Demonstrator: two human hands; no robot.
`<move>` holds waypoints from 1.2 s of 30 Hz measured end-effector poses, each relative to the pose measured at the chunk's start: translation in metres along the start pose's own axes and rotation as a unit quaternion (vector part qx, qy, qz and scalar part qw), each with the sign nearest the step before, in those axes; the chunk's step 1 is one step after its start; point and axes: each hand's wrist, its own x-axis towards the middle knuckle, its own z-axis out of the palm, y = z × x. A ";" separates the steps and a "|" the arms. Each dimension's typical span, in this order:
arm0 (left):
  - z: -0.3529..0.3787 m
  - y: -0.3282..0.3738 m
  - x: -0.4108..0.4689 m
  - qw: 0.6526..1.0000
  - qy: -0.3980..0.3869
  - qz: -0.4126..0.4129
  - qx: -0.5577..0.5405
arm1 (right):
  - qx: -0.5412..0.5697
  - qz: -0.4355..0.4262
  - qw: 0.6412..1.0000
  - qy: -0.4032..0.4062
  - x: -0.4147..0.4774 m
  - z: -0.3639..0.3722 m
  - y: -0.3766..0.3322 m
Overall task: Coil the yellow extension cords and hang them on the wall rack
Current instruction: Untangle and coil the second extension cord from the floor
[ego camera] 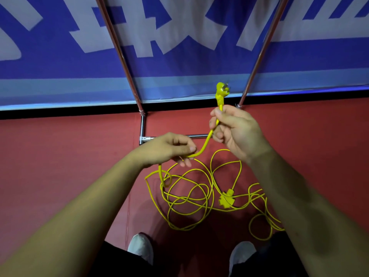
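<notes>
Holding one yellow extension cord in both hands. With the right hand, fingers curled in, pinching it just under the plug, prongs standing up above the knuckles. With the left hand, lower and to the left of the right, gripping the same cord between thumb and curled fingers, only a short slack S-bend away.

Past the left hand, dropping straight to the red floor and into a loose tangle of loops beneath and between both wrists, with a yellow socket block lying under the right wrist. Cannot tell whether one cord or several down there. Beyond the hands, in front of the blue banner: slanting rack poles and a low crossbar. No coil begun yet, by the look of it.

Likely to snag early: crossed loops below the hands, apt to cinch into a knot if hauled up fast instead of fed through the left hand. Could also drag the socket block into a loop, or trap cord under a shoe nearer the body than the hands. Prone to kinking into figure-eights if wound without letting the cord roll in the fingers. Some risk, too, of losing the plug end from so light a pinch once the lifted weight comes on.
</notes>
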 end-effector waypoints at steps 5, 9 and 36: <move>-0.005 0.003 -0.002 0.857 0.307 0.262 0.321 | -0.355 -0.069 0.932 0.009 0.004 -0.006 0.013; -0.005 0.018 -0.004 0.815 0.261 0.270 0.441 | -0.407 0.009 0.903 -0.138 -0.004 -0.001 0.022; -0.033 0.027 -0.038 0.876 0.000 0.180 -0.448 | -0.503 -0.074 0.859 -0.055 0.010 -0.021 0.023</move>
